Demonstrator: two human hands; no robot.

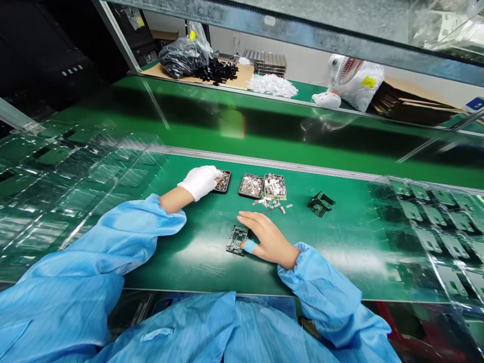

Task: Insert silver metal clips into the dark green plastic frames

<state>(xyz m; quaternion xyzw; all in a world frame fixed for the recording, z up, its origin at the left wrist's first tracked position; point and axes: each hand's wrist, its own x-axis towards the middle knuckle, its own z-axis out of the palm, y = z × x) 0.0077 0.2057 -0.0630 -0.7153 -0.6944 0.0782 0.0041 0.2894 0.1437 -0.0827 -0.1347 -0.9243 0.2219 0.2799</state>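
Note:
My left hand (200, 181), in a white glove, reaches into the leftmost small black tray (224, 182) of tiny metal parts, fingertips bunched on its contents. My right hand (268, 236), bare with a blue finger cot on the thumb, rests flat on the green mat beside a dark plastic frame part (237, 239), the thumb touching its edge. Two more small trays of metal pieces (251, 185) (275, 185) sit just beyond, with loose metal clips (270, 203) scattered in front of them.
A second dark plastic part (320, 203) lies to the right on the green mat (340, 242). Clear plastic blister trays (68, 186) (438, 227) stack at both sides. Behind the green conveyor, a shelf holds black parts (215, 70), white pieces (273, 84) and a small fan (333, 80).

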